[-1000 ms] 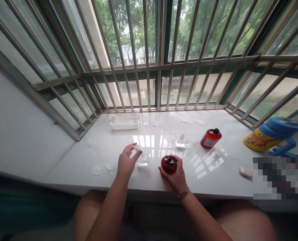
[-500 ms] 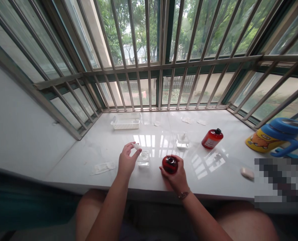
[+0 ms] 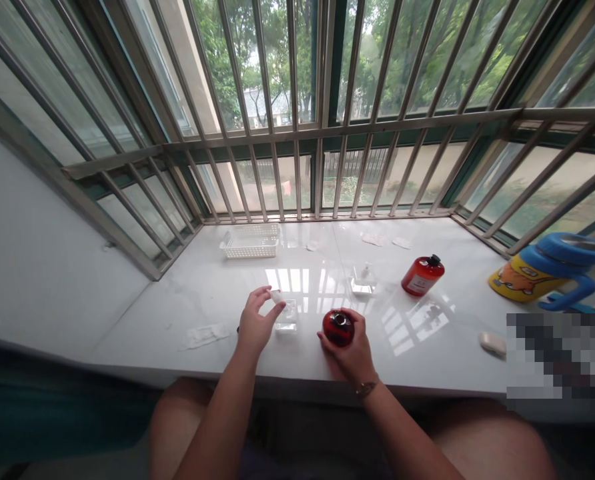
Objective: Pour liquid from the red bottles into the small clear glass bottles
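Between the thumb and fingers of my left hand [image 3: 257, 317] is a small white piece [image 3: 276, 295], partly covered by the fingertips. It is held just above the left edge of a clear square glass container [image 3: 286, 319] on the white ledge; I cannot tell whether they touch. My right hand [image 3: 352, 343] is wrapped round a red bottle [image 3: 336, 328] with an uncapped dark neck, upright near the front edge. A bit of something small and black [image 3: 238, 329] shows beside my left hand, mostly hidden.
Behind stand a white perforated basket [image 3: 251, 242], another clear square container [image 3: 363, 283] and a second red bottle [image 3: 422, 275] with a black cap. A blue-yellow mug [image 3: 547, 270] and a pale bar [image 3: 493, 344] are at right. A crumpled wrapper [image 3: 206, 335] lies left. Metal bars [image 3: 322, 133] close the back.
My left hand has shifted slightly right with the white piece, which looks more upright. The small black thing beside that hand now shows. My right hand still holds the red bottle in place.
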`<move>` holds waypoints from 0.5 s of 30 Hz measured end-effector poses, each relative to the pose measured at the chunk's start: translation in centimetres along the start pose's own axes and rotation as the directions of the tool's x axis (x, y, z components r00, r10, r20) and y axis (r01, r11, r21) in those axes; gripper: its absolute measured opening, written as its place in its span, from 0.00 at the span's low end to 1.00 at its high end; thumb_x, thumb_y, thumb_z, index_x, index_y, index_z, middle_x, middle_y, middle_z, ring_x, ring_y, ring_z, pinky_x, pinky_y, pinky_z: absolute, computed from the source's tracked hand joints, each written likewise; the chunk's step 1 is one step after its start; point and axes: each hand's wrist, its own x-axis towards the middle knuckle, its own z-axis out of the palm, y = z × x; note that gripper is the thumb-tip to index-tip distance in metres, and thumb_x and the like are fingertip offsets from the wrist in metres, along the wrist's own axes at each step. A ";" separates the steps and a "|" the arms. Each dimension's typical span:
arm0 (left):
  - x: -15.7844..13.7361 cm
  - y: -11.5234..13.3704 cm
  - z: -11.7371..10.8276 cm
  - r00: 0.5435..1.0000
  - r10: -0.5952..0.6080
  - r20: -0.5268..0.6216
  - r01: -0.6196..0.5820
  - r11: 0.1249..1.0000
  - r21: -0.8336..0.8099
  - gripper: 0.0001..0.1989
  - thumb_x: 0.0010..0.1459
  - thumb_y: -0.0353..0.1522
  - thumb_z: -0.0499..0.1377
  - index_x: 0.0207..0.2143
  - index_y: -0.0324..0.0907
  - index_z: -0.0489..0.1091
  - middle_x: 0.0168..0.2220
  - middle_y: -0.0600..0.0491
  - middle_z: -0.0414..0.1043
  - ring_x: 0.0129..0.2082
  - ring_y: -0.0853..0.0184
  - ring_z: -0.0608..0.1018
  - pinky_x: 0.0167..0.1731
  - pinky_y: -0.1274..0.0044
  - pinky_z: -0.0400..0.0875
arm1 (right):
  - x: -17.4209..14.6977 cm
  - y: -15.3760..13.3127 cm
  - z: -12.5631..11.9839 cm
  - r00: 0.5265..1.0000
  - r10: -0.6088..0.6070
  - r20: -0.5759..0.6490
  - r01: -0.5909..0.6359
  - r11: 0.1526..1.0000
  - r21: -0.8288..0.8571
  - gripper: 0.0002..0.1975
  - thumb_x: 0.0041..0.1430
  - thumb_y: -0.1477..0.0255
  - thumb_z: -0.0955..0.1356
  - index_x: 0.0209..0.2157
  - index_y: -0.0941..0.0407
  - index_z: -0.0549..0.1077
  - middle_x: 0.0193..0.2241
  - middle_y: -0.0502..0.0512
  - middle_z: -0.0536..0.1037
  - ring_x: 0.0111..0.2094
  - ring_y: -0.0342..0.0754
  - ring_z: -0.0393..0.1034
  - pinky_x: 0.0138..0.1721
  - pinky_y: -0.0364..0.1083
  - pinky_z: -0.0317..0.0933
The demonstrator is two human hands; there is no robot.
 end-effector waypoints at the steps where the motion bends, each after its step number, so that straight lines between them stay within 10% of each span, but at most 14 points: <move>1: -0.1 0.0 0.0 1.000 -0.006 0.008 0.006 1.000 0.006 0.14 0.60 0.45 0.71 0.43 0.47 0.82 0.61 0.46 0.74 0.63 0.53 0.77 0.66 0.57 0.69 | 0.0 0.0 0.0 1.000 -0.001 -0.001 0.001 1.000 -0.001 0.37 0.52 0.57 0.81 0.59 0.50 0.67 0.54 0.61 0.76 0.51 0.60 0.77 0.52 0.61 0.77; 15: -0.8 0.0 -0.6 0.998 0.059 0.003 -0.059 0.997 -0.054 0.15 0.62 0.46 0.70 0.47 0.50 0.82 0.61 0.47 0.73 0.62 0.54 0.79 0.66 0.59 0.71 | 0.0 0.0 0.0 1.000 -0.016 -0.008 0.016 1.000 -0.009 0.38 0.52 0.57 0.81 0.59 0.50 0.66 0.54 0.62 0.75 0.52 0.60 0.77 0.53 0.62 0.77</move>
